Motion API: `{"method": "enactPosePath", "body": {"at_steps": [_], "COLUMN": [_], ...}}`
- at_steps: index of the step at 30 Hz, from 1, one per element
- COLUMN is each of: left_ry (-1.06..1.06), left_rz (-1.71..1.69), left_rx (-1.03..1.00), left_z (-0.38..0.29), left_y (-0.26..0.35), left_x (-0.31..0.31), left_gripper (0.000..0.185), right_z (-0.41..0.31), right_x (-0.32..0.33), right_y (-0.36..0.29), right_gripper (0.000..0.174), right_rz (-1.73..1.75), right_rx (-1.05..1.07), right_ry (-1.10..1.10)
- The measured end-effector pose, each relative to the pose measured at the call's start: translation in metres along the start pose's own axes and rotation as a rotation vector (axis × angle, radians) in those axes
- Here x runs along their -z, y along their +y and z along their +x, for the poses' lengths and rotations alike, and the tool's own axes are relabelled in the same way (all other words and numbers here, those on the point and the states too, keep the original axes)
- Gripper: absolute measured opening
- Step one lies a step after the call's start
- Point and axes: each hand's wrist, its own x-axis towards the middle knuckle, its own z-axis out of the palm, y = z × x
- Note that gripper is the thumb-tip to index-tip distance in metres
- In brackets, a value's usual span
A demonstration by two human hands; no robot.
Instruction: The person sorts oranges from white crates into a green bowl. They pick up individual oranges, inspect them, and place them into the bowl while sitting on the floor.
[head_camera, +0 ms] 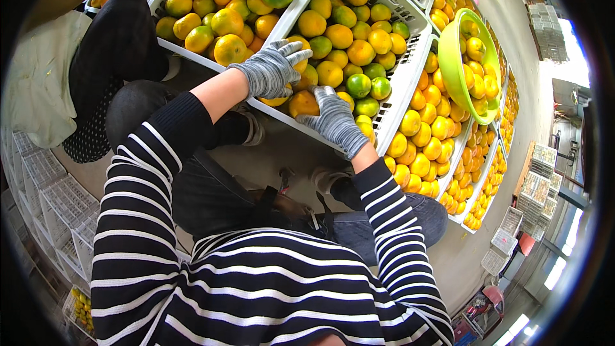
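Both my hands wear grey knit gloves and are at the near corner of a white plastic crate filled with orange, yellow and green mandarins. My left hand reaches over the crate's left rim, its spread fingers on a yellow-orange mandarin. How firmly it holds the fruit cannot be made out. Close by, my right hand has thumb and forefinger on opposite sides of an orange mandarin by the front rim. Several green mandarins lie just beyond its fingers.
Left of this crate stands another mandarin crate. On the right, a lime-green plastic basin of mandarins rests on crates of orange fruit. A person's dark-clad leg is close on my left. White crates are stacked behind on the left.
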Motion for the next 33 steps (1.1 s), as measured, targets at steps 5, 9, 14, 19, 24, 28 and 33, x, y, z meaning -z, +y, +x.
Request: {"method": "enactPosePath", "body": {"at_steps": [5,9,14,19,24,28,33], "left_ry": [-0.027,0.012,0.122,-0.119,-0.112,-0.123,-0.073], "left_rz": [0.028,0.059,-0.254,-0.070,0.023,-0.013,0.016], "left_rx": [0.023,0.030,0.006,-0.066,-0.095,-0.093,-0.099], "left_z": [0.002,0.006,0.019,0.023,0.029,0.028,0.024], "left_y": [0.002,0.009,0.035,0.044,0.058,0.054,0.050], "left_x": [0.001,0.003,0.000,-0.003,-0.021,-0.008,-0.010], "left_gripper": [0.043,0.057,0.068,0.062,0.059,0.053,0.048], "right_z": [0.011,0.003,0.012,-0.043,-0.050,-0.056,-0.050], "right_x": [0.018,0.008,0.021,0.052,0.023,0.007,0.011], "right_y": [0.001,-0.002,0.039,0.076,0.038,0.038,0.024], "right_gripper": [0.069,0.062,0.048,0.045,0.075,0.065,0.065], "right_rz": [0.273,0.148,0.475,0.627,0.015,0.193,0.115], "right_rx": [0.061,0.107,0.221,-0.143,-0.158,-0.086,-0.133], "right_ry": [0.036,0.044,0.114,0.101,0.042,0.179,0.148]}}
